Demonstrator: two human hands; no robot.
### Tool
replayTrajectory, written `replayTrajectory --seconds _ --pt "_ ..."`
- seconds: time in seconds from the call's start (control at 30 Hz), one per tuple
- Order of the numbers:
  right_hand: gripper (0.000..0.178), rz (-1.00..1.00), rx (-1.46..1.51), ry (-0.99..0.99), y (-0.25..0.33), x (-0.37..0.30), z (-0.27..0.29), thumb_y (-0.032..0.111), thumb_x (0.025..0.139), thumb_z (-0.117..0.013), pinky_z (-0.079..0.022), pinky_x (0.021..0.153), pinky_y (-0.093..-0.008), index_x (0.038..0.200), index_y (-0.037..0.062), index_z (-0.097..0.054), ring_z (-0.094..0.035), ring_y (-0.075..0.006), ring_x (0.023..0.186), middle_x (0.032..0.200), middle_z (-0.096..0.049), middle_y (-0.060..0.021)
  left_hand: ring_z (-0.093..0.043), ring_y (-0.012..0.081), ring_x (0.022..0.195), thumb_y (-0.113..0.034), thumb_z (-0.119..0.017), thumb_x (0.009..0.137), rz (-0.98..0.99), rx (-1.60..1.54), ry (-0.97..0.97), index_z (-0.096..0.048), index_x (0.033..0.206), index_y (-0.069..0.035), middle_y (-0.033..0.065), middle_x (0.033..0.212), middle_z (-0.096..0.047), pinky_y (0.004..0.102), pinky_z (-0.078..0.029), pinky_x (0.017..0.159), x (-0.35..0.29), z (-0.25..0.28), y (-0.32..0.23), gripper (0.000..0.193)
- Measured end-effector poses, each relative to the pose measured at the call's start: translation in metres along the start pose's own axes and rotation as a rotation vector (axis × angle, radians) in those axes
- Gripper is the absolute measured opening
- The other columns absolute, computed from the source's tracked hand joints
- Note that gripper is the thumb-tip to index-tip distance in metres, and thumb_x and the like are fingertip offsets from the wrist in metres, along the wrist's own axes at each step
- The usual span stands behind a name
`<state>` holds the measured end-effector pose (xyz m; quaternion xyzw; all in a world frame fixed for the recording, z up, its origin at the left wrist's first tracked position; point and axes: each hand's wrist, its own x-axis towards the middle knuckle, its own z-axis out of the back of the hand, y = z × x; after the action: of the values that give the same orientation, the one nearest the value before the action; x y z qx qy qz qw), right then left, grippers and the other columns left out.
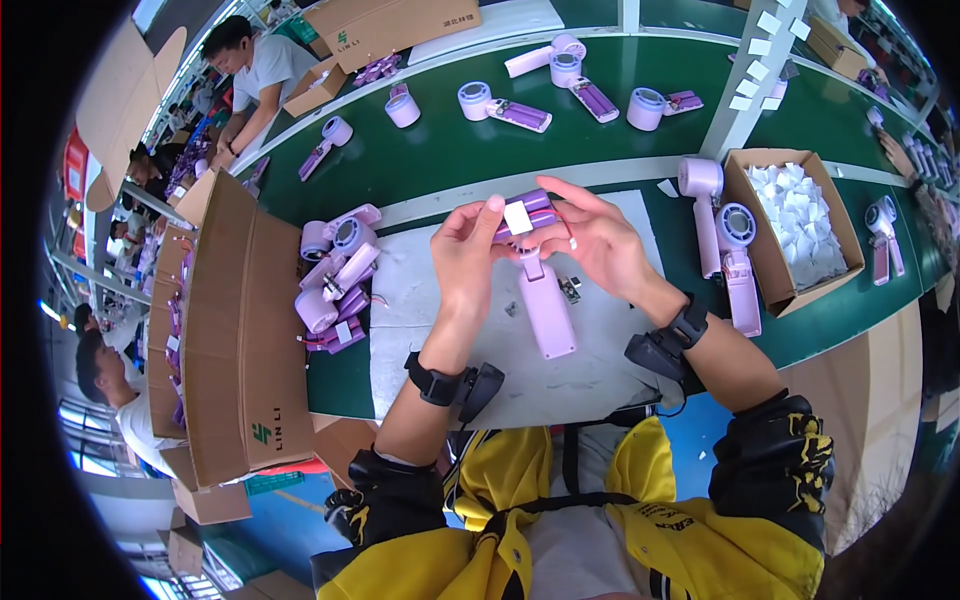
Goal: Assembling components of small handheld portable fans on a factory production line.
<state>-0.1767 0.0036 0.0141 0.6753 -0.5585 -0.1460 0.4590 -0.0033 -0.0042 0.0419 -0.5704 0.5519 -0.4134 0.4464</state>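
Above the grey mat [430,370], my left hand [462,255] pinches a purple battery pack [497,228], its thumb by a white square label [518,217] on it. My right hand [607,250] closes around the pack's other end, where red wires run to a small white connector [573,243]. Its index finger reaches over the top. Beneath both hands lies a lilac handheld-fan handle [546,315]; its upper end is partly covered by my fingers. A small circuit board [570,289] is beside that handle.
Lilac fans and battery packs are piled left of the mat [335,270]. To the right, more fans [737,240] lie beside a carton of white paper pieces [795,225]. A tall cardboard box [235,340] stands left. Opened fans [515,112] line the green conveyor; a co-worker [262,75] sits beyond.
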Motion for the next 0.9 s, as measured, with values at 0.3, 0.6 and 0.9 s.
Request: replayTrajectory --seconds 0.3,0.6,0.9 --pt "0.043 -0.079 -0.396 -0.353 0.008 0.001 0.013 0.035 0.104 -0.043 -0.048 0.060 -0.0253 0.121 -0.0007 -0.060 -0.062 -0.0126 0.077 0.100 -0.065 -0.0084 -0.065 0.0207 0.074 -0.029 -0.078 0.082 -0.243 0.705 0.164 -0.060 0.095 0.001 0.0099 0.086 -0.064 0.0327 -0.054 0.067 -0.027 0.003 -0.001 0.037" --pt "0.040 -0.285 -0.285 -0.632 -0.003 0.006 0.030 0.036 0.105 -0.041 -0.042 0.054 -0.0238 0.103 0.0024 -0.064 -0.056 -0.0105 0.067 0.078 -0.056 -0.0016 -0.056 0.0423 0.100 -0.023 -0.083 0.069 -0.394 1.420 0.297 -0.046 0.120 -0.002 0.0210 0.110 -0.049 0.0471 -0.053 0.082 -0.061 -0.005 0.012 0.066" --pt "0.028 -0.409 -0.443 -0.332 0.002 0.002 0.027 0.030 0.100 -0.051 -0.043 0.057 -0.0246 0.098 0.0030 -0.061 -0.053 -0.0106 0.065 0.076 -0.057 -0.0014 -0.060 0.0178 0.097 -0.001 -0.071 0.078 0.154 0.333 0.613 -0.046 0.127 -0.003 0.0111 0.116 -0.054 0.0328 -0.053 0.081 -0.007 0.046 -0.007 0.055"
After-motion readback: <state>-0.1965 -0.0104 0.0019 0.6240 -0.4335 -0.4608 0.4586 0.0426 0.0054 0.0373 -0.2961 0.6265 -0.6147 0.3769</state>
